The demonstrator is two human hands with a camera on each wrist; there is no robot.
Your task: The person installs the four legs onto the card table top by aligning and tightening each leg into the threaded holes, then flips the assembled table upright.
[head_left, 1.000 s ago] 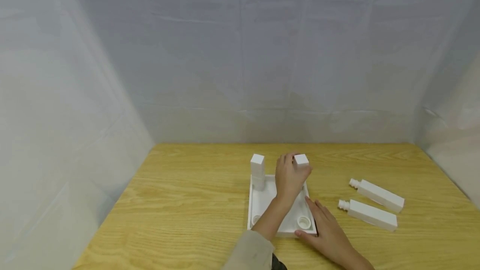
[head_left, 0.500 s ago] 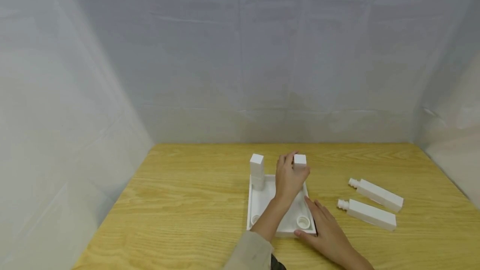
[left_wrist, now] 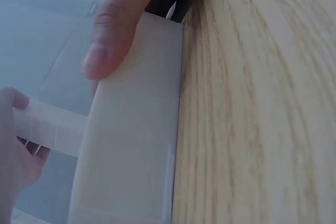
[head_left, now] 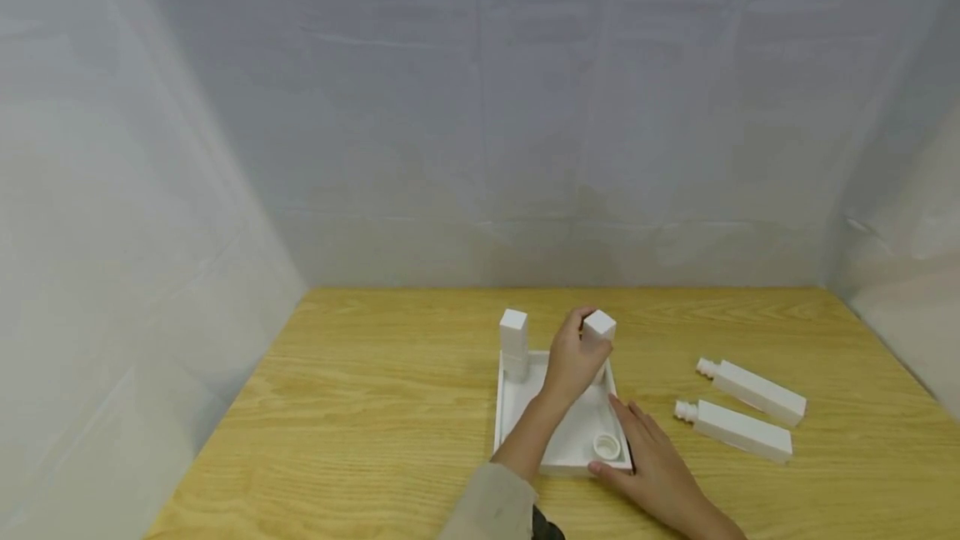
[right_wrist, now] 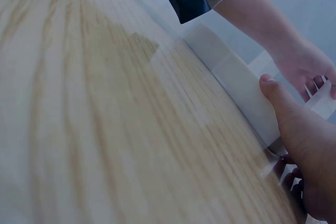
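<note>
In the head view, the left hand (head_left: 576, 361) gripped a white square bottle (head_left: 598, 332) near its top, with the fingers curled round it. The bottle stood slightly tilted over the far right corner of a white tray (head_left: 507, 407). A second white bottle (head_left: 513, 343) stood upright in the far left corner of the tray. The right hand (head_left: 651, 461) lay with straight fingers against the near right corner of the tray, beside a round socket (head_left: 607, 445) in the tray floor. The tray sat in the middle of the desk (head_left: 360, 407). Two more white bottles (head_left: 753, 390) (head_left: 735, 430) lay on their sides toward the right edge of the desk, well apart from the tray. No label or writing could be read on any of them.

In the left wrist view, a thumb pressed on the tray wall (left_wrist: 131, 145).

In the right wrist view, the right hand (right_wrist: 302, 145) touched the tray rim (right_wrist: 239, 85) with its thumb, and the left hand (right_wrist: 310, 72) pinched the bottle.
</note>
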